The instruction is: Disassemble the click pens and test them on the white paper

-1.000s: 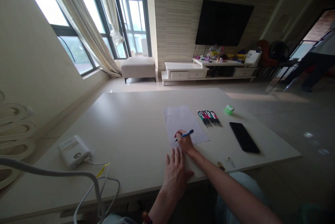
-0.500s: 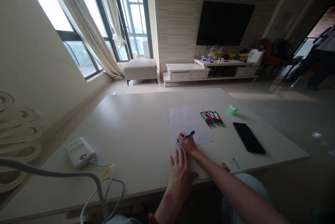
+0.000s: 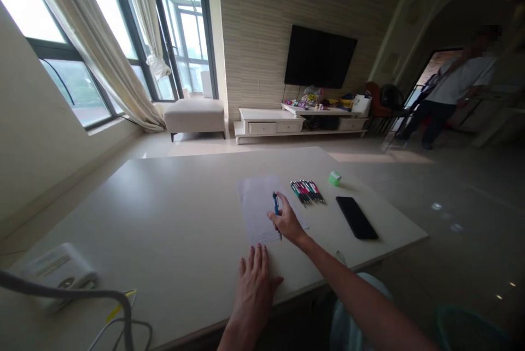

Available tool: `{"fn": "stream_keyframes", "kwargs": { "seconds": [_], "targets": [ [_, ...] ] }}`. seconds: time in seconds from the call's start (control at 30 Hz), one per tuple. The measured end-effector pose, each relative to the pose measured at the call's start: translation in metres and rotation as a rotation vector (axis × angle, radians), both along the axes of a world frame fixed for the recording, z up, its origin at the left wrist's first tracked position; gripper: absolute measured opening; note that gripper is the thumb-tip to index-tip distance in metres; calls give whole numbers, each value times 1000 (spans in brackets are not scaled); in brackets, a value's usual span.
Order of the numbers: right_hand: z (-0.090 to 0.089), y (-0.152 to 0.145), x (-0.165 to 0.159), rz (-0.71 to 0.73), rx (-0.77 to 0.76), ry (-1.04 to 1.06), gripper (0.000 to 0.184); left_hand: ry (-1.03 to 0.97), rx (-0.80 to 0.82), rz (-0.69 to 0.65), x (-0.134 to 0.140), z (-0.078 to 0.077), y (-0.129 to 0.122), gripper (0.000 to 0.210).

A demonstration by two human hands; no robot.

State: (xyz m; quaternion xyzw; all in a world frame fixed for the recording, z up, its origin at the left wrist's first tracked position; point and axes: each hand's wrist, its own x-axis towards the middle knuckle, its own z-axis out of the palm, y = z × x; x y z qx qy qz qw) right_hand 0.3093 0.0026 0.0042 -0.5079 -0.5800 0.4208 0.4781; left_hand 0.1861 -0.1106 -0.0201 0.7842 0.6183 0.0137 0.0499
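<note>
My right hand (image 3: 287, 222) holds a blue pen (image 3: 276, 204) above the lower right part of a white sheet of paper (image 3: 257, 198). The pen stands nearly upright, its tip pointing down toward me. Faint writing shows along the sheet's near edge. My left hand (image 3: 256, 274) lies flat on the table, fingers spread, with its fingertips at that near edge. Beyond my right hand, a row of several pens (image 3: 307, 192) in green, red and black lies beside the paper.
A black phone (image 3: 356, 217) and a small green box (image 3: 334, 178) lie on the right of the white table (image 3: 184, 220). At the left are a white device (image 3: 61, 271) and a grey cable (image 3: 94, 293). A person (image 3: 447, 88) stands in the back right, past the TV cabinet (image 3: 262, 121).
My right hand has lifted from the writing position and turned the pen from slanted to nearly upright. My left hand stays flat. The view has swung right, bringing more of the person into sight.
</note>
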Motion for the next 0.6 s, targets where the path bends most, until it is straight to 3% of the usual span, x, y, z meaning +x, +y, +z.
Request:
{"fn": "stream_keyframes", "kwargs": {
  "seconds": [0.07,0.2,0.33,0.43,0.5,0.6],
  "targets": [
    [8,1,23,29,29,-22,72,18,-8,23,0,4,2,58],
    [8,12,71,40,52,-209,57,40,-7,47,-3,5,8,56],
    [-1,32,111,-174,76,-537,56,66,-9,101,-8,6,12,56],
    [-6,47,137,-322,-60,-790,67,71,-9,104,-11,8,15,56],
    [-10,55,154,-399,-126,-883,68,65,-24,102,-14,8,17,57],
    [-16,67,174,-483,-114,-922,54,58,-47,118,-17,7,20,59]
  ]
}}
